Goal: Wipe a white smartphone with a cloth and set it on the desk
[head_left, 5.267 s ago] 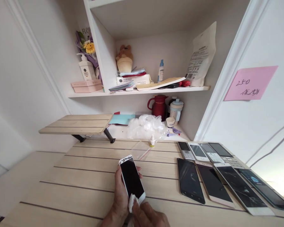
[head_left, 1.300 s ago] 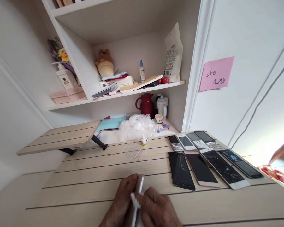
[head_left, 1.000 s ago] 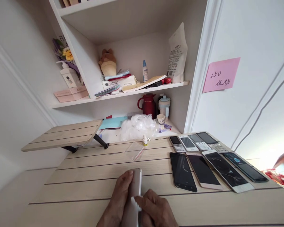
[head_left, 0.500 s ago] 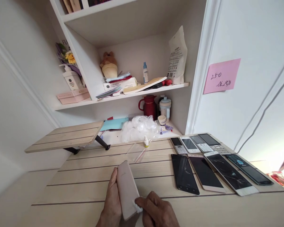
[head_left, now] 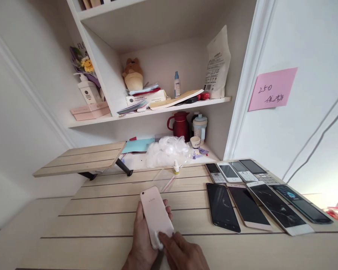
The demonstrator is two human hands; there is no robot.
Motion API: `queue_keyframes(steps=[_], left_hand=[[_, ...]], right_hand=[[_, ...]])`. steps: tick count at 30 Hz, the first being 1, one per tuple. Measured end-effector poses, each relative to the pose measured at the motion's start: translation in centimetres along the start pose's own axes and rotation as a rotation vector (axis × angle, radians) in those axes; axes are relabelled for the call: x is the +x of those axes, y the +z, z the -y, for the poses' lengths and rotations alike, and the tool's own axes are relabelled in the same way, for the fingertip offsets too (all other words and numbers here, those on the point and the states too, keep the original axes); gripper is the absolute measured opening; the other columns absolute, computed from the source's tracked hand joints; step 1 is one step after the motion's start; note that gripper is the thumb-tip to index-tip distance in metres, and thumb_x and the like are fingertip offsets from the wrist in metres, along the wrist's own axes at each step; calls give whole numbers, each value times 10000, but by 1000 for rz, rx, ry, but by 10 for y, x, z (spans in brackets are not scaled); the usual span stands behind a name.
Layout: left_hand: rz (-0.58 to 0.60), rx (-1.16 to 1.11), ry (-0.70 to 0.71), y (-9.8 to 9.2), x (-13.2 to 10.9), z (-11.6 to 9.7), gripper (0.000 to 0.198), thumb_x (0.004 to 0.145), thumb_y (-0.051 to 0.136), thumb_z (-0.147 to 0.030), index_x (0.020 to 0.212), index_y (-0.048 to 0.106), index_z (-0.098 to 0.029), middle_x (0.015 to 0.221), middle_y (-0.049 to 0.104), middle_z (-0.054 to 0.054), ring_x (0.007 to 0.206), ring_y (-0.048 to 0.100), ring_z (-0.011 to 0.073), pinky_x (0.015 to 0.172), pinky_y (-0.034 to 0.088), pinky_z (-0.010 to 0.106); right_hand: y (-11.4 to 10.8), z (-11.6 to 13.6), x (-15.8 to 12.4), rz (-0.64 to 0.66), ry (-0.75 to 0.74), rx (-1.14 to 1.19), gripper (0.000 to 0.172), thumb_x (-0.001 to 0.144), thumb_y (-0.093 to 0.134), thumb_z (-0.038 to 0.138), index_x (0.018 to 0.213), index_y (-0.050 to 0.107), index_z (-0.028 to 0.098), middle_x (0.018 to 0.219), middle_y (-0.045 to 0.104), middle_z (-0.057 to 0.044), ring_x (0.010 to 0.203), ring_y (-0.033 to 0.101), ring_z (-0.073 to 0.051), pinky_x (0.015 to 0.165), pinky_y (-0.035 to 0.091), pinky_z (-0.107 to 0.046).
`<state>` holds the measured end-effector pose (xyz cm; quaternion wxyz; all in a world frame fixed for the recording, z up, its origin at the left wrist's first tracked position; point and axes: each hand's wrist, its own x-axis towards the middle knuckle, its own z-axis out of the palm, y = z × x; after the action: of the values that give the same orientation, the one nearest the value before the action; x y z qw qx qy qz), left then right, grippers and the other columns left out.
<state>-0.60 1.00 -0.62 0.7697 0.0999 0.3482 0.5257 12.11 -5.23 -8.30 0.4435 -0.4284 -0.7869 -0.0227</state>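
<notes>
A pale pink smartphone (head_left: 155, 210) lies back side up in my left hand (head_left: 142, 240), which is wrapped round it from below, with fingertips showing past its right edge. The camera corner points away from me. My right hand (head_left: 183, 251) pinches a small white wad of cotton (head_left: 157, 240) and presses it on the lower end of the phone's back. Beyond the phone, a clear zip bag (head_left: 166, 180) lies flat on the wooden table (head_left: 107, 225), beside a small white bottle (head_left: 176, 167).
To the right, several phones lie in two rows, among them a black smartphone (head_left: 222, 206) and a cracked white one (head_left: 280, 206). A bag of white cotton (head_left: 169, 152) sits at the back under the shelf (head_left: 146, 112). A raised wooden stand (head_left: 81, 159) is at left.
The phone has turned so its back now faces up towards me more fully. My right hand's cotton has moved from the phone's lower right edge onto its lower back. The view has shifted slightly.
</notes>
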Motion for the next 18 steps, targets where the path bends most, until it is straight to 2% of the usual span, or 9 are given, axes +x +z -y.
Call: queue_keyframes(steps=[4,6,9,12,15,18], left_hand=[[28,18,-15,10,-10,1,510,899,577,-530,1098,728,-85,872,785,159,699,734,270,694,582,382],[41,49,-8,13,-14,4,536,889,573,-551,1081,734,-78,817,777,155,661,722,270,636,568,362],[14,94,56,11,-16,11,504,871,598,-531,1031,745,-76,784,775,144,640,716,252,582,547,313],[-18,128,132,8,-16,18,438,846,640,-481,1059,735,-110,866,793,134,683,736,265,590,556,315],[-26,142,42,9,-15,21,524,858,595,-557,1028,738,-82,809,783,158,674,739,298,582,560,347],[20,101,-62,11,-13,21,581,877,561,-600,963,749,-58,751,770,164,686,740,290,639,570,352]], right_hand=[[-16,-7,10,-9,216,15,207,1034,423,228,1107,617,223,763,687,-31,578,705,-165,511,503,-196],[-15,-8,10,-24,260,-1,199,1034,419,233,1016,617,232,761,691,-28,599,714,-166,518,495,-194],[0,0,4,-52,163,-10,197,1022,418,217,1023,615,225,728,681,-23,527,681,-159,467,464,-196],[13,10,-3,-32,47,-16,190,1004,437,188,1061,614,226,725,681,-15,488,661,-156,433,447,-200],[5,8,2,-5,84,-3,214,1005,407,183,1064,607,227,776,702,-29,525,693,-166,448,469,-208],[-12,-2,13,-31,263,-13,221,1019,385,202,1020,604,231,809,719,-36,564,721,-178,481,498,-217]])
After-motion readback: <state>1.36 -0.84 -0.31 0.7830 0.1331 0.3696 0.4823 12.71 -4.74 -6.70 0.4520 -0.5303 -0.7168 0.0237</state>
